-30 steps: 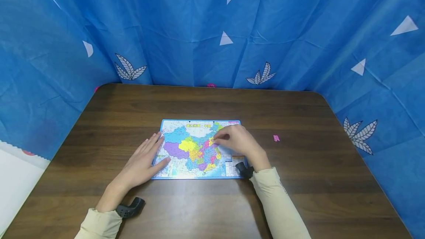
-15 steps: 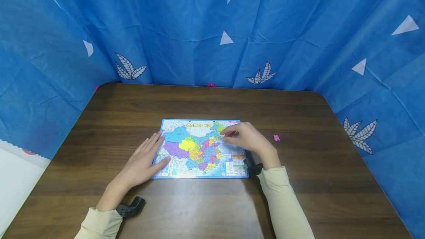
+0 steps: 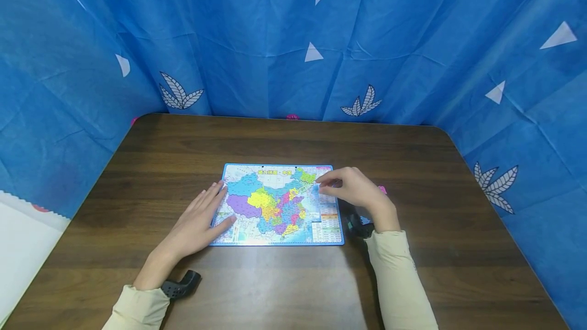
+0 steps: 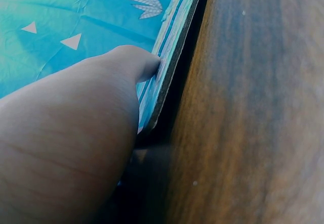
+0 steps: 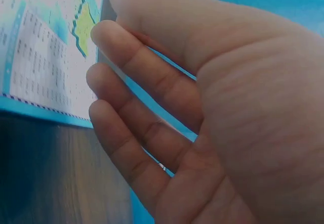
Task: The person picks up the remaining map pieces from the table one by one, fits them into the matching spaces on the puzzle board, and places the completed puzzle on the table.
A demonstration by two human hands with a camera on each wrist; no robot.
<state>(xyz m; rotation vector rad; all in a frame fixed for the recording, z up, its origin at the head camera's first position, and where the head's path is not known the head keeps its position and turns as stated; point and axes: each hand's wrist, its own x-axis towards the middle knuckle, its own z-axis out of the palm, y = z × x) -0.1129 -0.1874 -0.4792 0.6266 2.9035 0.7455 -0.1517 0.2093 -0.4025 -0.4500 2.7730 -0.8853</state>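
Observation:
A China map puzzle board [image 3: 327,228] with coloured province pieces lies flat on the table. My left hand [image 3: 194,225] rests on its left edge, fingers spread and thumb on the map's lower left. In the left wrist view, the thumb [image 4: 144,64] touches the board's edge [image 4: 169,67]. Over the board's right side hovers my right hand [image 3: 353,187], index finger and thumb a little apart, with nothing seen between them. The right wrist view shows its other fingers [image 5: 136,118] loosely bent. A small pink puzzle piece [image 3: 382,189] lies on the table, partly hidden behind the right hand.
The brown wooden table [image 3: 275,289] extends around the board. A blue patterned curtain [image 3: 275,39] hangs at the back and both sides. Something white [image 3: 27,248] shows beyond the table's left edge.
My right hand has moved rightward from the middle of the coloured map to the board's right side, uncovering the eastern pieces. The left hand stays where it was.

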